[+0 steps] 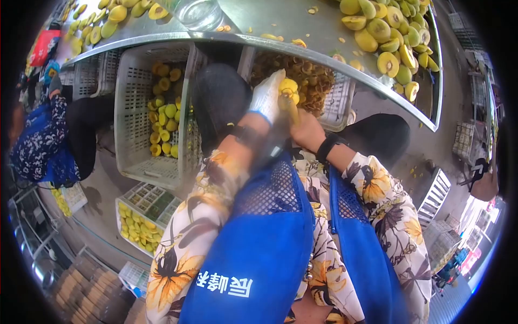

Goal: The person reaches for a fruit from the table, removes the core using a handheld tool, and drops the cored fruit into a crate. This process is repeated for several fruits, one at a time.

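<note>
My left hand point(266, 99), in a white glove, is closed on a yellow peach half point(288, 88). Close beside it, my bare right hand point(309, 131) has its fingers curled at the fruit's near side. A narrow yellowish-brown shape between the hands is blurred, and I cannot make out what it is. Both hands are above the near edge of a white crate point(341, 102), which holds a heap of brown peach pits point(315, 83). Another white crate point(125, 108), left of my knee, holds yellow peach halves point(163, 121).
Ahead runs a metal table point(259, 21) with a raised rim. On it lie piled peaches point(386, 32), more halves point(110, 21) and a clear bowl point(197, 13). A smaller crate of peaches point(135, 224) stands at lower left. Another person point(40, 140) sits on the left.
</note>
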`<action>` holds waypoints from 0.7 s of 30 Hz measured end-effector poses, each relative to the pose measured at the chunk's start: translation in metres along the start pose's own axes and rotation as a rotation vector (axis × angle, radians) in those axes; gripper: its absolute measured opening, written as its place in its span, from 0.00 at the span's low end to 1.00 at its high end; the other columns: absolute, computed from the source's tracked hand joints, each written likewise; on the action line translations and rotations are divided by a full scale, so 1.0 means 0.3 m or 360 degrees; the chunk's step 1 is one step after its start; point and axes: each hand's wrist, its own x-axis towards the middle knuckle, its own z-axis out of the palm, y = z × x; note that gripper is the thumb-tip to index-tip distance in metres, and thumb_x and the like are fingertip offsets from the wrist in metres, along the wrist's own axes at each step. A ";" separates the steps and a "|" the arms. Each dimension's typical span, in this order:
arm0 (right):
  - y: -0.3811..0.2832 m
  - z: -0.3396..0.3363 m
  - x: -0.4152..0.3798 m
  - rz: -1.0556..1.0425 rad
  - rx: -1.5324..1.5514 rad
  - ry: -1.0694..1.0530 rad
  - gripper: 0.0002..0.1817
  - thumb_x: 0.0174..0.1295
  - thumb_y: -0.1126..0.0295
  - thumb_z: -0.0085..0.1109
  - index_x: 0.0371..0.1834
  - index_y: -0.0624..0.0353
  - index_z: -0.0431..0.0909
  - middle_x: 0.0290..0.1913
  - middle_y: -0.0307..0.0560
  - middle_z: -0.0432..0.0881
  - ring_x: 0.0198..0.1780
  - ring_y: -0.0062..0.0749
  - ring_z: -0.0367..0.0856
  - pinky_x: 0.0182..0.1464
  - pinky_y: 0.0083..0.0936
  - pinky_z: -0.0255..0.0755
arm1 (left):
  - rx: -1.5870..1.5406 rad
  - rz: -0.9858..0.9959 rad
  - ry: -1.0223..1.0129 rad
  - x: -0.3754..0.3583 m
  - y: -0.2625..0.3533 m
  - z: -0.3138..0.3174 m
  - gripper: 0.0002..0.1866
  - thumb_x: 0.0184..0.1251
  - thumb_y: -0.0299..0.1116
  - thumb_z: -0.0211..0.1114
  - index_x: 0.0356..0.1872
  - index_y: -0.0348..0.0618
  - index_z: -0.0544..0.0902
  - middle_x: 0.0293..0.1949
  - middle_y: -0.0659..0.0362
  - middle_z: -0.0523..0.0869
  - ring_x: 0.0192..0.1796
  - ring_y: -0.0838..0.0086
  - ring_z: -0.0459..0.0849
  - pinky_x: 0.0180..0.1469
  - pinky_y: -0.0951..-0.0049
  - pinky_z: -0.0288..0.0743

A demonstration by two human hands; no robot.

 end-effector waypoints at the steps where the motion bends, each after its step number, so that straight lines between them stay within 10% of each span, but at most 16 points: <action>1: -0.008 0.000 0.001 0.0092 0.0069 -0.0075 0.12 0.53 0.68 0.49 0.35 0.68 0.69 0.32 0.70 0.75 0.37 0.64 0.74 0.42 0.40 0.69 | 0.0033 0.0015 0.0048 0.011 -0.011 -0.009 0.11 0.59 0.37 0.62 0.31 0.39 0.76 0.24 0.56 0.77 0.21 0.72 0.75 0.21 0.72 0.70; 10: -0.034 0.047 0.024 0.1036 0.1675 -0.0218 0.06 0.53 0.74 0.48 0.34 0.62 0.67 0.21 0.43 0.68 0.15 0.25 0.66 0.10 0.25 0.57 | 0.0734 0.0359 0.0150 -0.014 -0.003 0.014 0.15 0.61 0.40 0.59 0.33 0.35 0.80 0.28 0.60 0.82 0.27 0.77 0.78 0.29 0.79 0.72; 13: -0.015 0.059 0.016 0.0999 0.1959 -0.0257 0.08 0.53 0.73 0.50 0.34 0.62 0.66 0.21 0.43 0.68 0.14 0.26 0.64 0.11 0.25 0.58 | 0.0579 0.0347 0.0130 -0.016 -0.003 0.021 0.14 0.60 0.37 0.61 0.31 0.33 0.78 0.23 0.57 0.80 0.21 0.75 0.76 0.23 0.76 0.70; 21: -0.043 0.026 0.001 0.0760 0.1207 -0.0155 0.08 0.53 0.72 0.49 0.34 0.65 0.67 0.18 0.44 0.71 0.13 0.26 0.68 0.12 0.24 0.60 | 0.0303 0.0244 0.0011 -0.004 0.002 0.008 0.15 0.59 0.40 0.63 0.33 0.35 0.76 0.25 0.55 0.79 0.22 0.73 0.77 0.24 0.74 0.73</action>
